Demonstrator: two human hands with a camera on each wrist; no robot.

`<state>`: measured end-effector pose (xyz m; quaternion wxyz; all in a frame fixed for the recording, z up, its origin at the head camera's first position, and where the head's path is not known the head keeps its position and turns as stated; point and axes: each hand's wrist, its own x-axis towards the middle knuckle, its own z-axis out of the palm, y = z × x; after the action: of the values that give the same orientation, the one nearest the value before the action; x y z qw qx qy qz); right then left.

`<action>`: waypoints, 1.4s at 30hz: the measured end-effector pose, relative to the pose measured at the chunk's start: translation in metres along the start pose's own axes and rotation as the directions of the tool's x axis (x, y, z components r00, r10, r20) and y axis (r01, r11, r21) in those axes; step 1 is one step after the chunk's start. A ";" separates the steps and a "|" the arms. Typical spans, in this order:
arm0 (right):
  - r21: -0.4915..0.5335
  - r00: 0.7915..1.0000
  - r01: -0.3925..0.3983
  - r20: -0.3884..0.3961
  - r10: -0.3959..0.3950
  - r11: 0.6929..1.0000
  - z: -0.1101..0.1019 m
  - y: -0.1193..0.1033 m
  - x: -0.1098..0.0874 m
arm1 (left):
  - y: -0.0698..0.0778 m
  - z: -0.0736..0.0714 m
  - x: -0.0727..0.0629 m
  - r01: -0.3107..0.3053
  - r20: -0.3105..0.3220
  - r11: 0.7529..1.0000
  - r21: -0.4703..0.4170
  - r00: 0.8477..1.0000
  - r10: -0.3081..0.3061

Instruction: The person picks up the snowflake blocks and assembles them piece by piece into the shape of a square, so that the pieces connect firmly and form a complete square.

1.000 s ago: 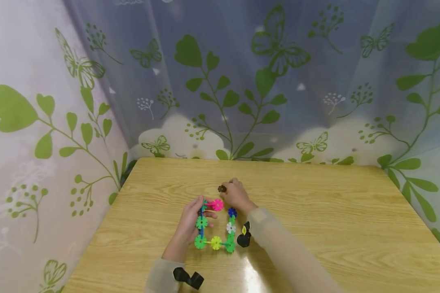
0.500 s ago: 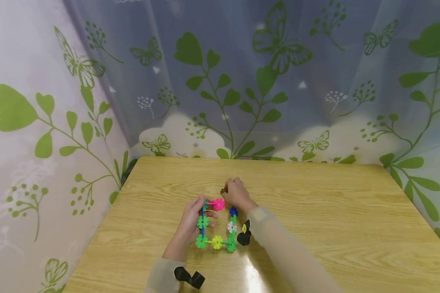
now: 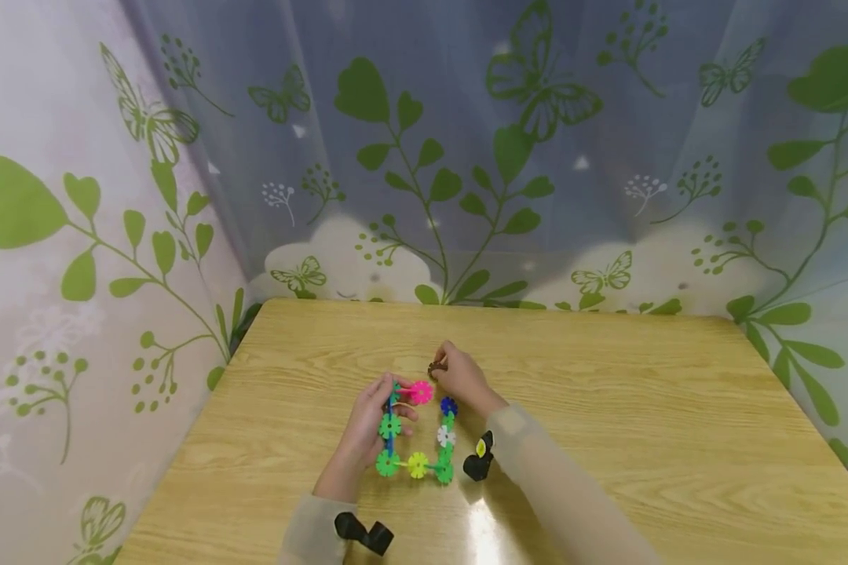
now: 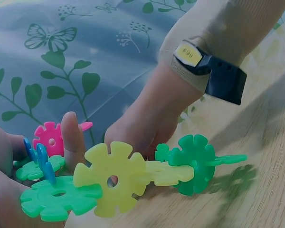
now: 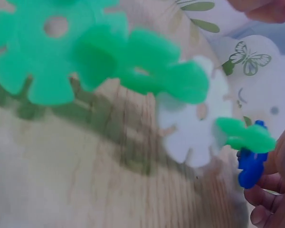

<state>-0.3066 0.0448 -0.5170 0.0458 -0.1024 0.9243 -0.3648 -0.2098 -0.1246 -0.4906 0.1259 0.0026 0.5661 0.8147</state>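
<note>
My left hand [image 3: 364,424] grips the left side of a nearly square chain of plastic snowflake discs. This side joins green and blue discs, with a pink disc [image 3: 421,392] at its far end. Along the near side sit a green disc [image 3: 387,464] and a yellow disc [image 3: 418,465]. A white disc [image 3: 446,436] and green ones form the right side, ending in a dark blue disc [image 3: 448,406]. Just beyond the gap between pink and blue, my right hand [image 3: 462,378] pinches a brown snowflake disc [image 3: 436,369], partly covered by the fingers.
The wooden table [image 3: 608,408] extends around both hands, its far edge against a patterned curtain [image 3: 537,196]. Another printed cloth [image 3: 56,314] hangs on the left. Black wrist cameras are strapped on both sleeves, the right one [image 3: 478,457] close beside the chain.
The brown disc has turned in my right fingers and now shows less of its face. My right hand has shifted slightly right; the left hand keeps its grip on the chain.
</note>
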 end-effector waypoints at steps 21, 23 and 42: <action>0.311 0.980 0.095 -0.198 -0.033 0.946 -0.026 0.016 -0.056 | -0.004 0.008 0.000 -0.003 0.004 1.000 -0.003 1.000 0.003; 0.328 0.977 0.106 -0.209 -0.037 0.939 -0.028 0.016 -0.062 | -0.005 0.008 0.000 -0.007 0.001 1.000 -0.008 1.000 0.007; 0.493 0.954 0.183 -0.297 -0.034 0.851 -0.039 0.000 -0.100 | -0.004 0.029 0.003 -0.030 0.033 0.999 -0.026 0.999 0.031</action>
<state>-0.2154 0.0935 -0.4875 -0.0790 -0.0869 0.7828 -0.6111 -0.2077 -0.0960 -0.4841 0.1229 0.0230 0.5533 0.8236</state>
